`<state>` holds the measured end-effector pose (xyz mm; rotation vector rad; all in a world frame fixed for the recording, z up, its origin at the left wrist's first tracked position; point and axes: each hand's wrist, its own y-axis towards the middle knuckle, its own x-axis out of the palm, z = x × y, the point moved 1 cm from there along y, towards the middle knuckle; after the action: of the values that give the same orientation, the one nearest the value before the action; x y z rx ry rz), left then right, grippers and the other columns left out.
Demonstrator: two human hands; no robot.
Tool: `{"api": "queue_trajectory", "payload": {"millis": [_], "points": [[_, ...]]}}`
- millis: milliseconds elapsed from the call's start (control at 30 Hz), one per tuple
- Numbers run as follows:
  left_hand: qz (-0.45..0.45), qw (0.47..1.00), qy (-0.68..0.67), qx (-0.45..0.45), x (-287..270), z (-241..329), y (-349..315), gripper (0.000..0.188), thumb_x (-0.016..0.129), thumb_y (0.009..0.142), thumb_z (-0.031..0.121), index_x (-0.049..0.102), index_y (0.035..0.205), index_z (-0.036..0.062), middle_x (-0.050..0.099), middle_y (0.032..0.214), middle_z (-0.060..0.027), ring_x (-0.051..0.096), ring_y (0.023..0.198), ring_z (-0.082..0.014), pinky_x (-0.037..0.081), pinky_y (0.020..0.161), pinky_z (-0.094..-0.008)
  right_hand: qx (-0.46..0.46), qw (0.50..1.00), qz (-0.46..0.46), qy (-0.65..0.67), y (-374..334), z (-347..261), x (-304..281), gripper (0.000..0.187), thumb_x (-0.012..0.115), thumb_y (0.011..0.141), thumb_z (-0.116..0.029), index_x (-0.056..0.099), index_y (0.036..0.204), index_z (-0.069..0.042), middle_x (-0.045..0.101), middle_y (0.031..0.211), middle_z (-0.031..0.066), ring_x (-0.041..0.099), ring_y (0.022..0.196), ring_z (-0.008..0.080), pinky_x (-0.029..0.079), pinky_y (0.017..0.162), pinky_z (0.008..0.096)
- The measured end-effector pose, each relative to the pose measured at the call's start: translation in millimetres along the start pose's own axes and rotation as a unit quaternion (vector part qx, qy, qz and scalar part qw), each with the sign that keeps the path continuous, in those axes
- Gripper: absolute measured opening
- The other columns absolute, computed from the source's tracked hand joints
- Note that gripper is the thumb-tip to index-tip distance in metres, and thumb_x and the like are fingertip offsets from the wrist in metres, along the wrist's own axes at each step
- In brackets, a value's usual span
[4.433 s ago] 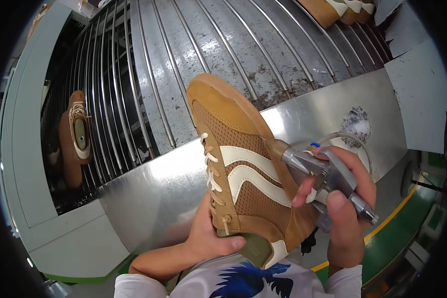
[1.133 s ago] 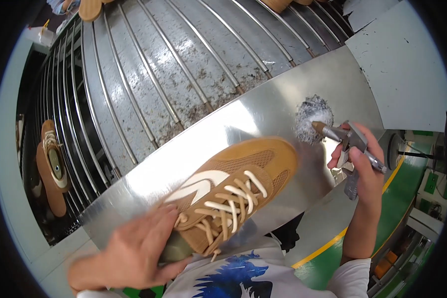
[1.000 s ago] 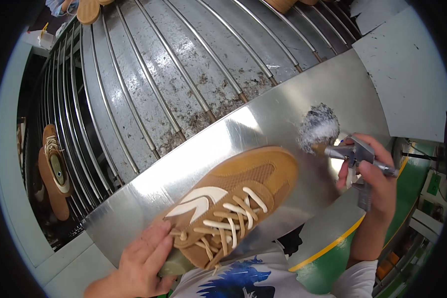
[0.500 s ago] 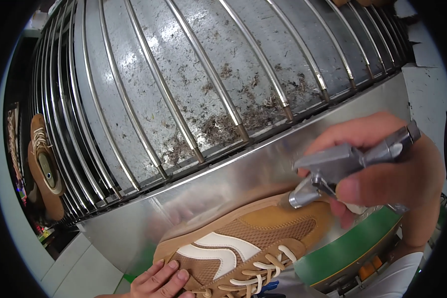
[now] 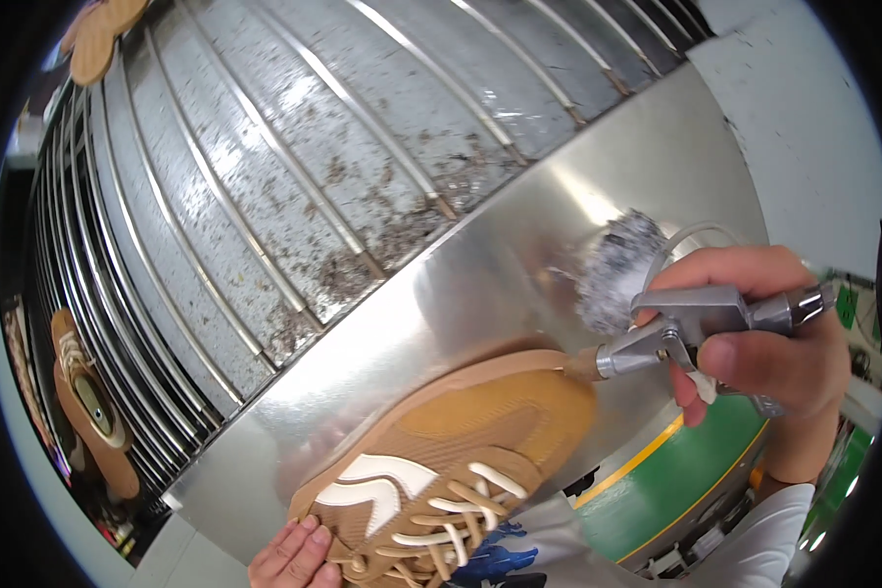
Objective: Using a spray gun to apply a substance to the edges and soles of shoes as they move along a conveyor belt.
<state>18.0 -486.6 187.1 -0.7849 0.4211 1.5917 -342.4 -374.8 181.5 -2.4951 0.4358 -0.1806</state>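
Observation:
A brown sneaker (image 5: 461, 431) with white side stripes and brown and cream laces is tilted on its side in front of me. My left hand (image 5: 294, 557) grips its heel end at the lower edge of the view, thumb hidden. My right hand (image 5: 779, 338) is closed around a silver metal trigger gun (image 5: 701, 318). The gun's short, bristle-like tip (image 5: 580, 367) is at the toe, by the edge of the sole; whether it touches is too blurred to tell.
Beyond a steel ledge (image 5: 392, 363) runs a grille of metal bars (image 5: 265, 127) over a debris-strewn surface. A brown shoe (image 5: 93, 412) rests on the bars at left; tan soles (image 5: 96, 47) show far left. A fluffy grey ball (image 5: 619, 269) sits on the ledge behind the gun.
The view has turned and shifted. The gun tip has gone from the sneaker's side near the forefoot to the front of the toe. The fluffy ball and the far soles now show.

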Motion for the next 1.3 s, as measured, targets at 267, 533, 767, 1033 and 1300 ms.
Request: {"api": "queue_trajectory", "payload": {"millis": [267, 533, 767, 1033, 1300], "points": [[0.018, 0.996, 0.062, -0.056, 8.4, 14.4, -8.0, 0.060, 0.061, 0.074, 0.012, 0.043, 0.127, -0.0102, 0.054, 0.117, -0.0306, 0.056, 0.105, -0.0449, 0.045, 0.090, -0.0461, -0.116, 0.962, 0.137, 0.206, -79.6, 101.8, 17.5, 0.041, 0.061, 0.081, -0.013, 0.052, 0.113, 0.011, 0.062, 0.076, 0.0116, 0.061, 0.063, 0.0136, 0.050, 0.060, 0.0261], [0.018, 0.988, 0.090, -0.126, 8.6, 26.7, -8.9, 0.063, 0.066, 0.074, 0.015, 0.044, 0.126, -0.0109, 0.057, 0.116, -0.0278, 0.059, 0.105, -0.0391, 0.044, 0.091, -0.0405, -0.314, 0.917, 0.231, 0.086, -110.6, 181.3, 93.3, 0.040, 0.057, 0.082, -0.011, 0.049, 0.114, 0.011, 0.066, 0.083, 0.0165, 0.063, 0.062, 0.0148, 0.052, 0.060, 0.0254], [0.207, 0.865, -0.369, -0.271, 4.6, 14.4, 8.8, 0.079, 0.078, 0.068, 0.033, 0.043, 0.125, -0.0093, 0.058, 0.116, -0.0160, 0.061, 0.099, -0.0233, 0.047, 0.089, -0.0329, -0.362, 0.870, 0.241, 0.234, -106.0, 187.0, 84.4, 0.049, 0.053, 0.086, -0.020, 0.037, 0.121, 0.010, 0.066, 0.083, 0.0207, 0.065, 0.073, 0.0218, 0.051, 0.068, 0.0308], [0.214, 0.821, -0.529, -0.011, -39.2, -50.6, 229.8, 0.052, 0.056, 0.088, 0.023, 0.041, 0.133, 0.0013, 0.050, 0.130, -0.0123, 0.045, 0.123, -0.0262, 0.036, 0.102, -0.0427, -0.391, 0.846, 0.277, 0.232, -44.9, 161.5, 87.6, 0.053, 0.049, 0.090, -0.032, 0.035, 0.126, 0.004, 0.064, 0.085, 0.0153, 0.058, 0.078, 0.0193, 0.044, 0.081, 0.0337], [0.346, 0.869, 0.286, -0.208, -140.9, -174.2, 118.3, 0.061, 0.072, 0.073, 0.022, 0.049, 0.126, 0.0024, 0.052, 0.124, -0.0220, 0.056, 0.107, -0.0346, 0.043, 0.094, -0.0371, -0.355, 0.826, 0.388, 0.202, -42.6, 161.7, 77.8, 0.056, 0.042, 0.090, -0.035, 0.035, 0.129, 0.004, 0.056, 0.080, 0.0145, 0.053, 0.067, 0.0195, 0.046, 0.066, 0.0310]]}}
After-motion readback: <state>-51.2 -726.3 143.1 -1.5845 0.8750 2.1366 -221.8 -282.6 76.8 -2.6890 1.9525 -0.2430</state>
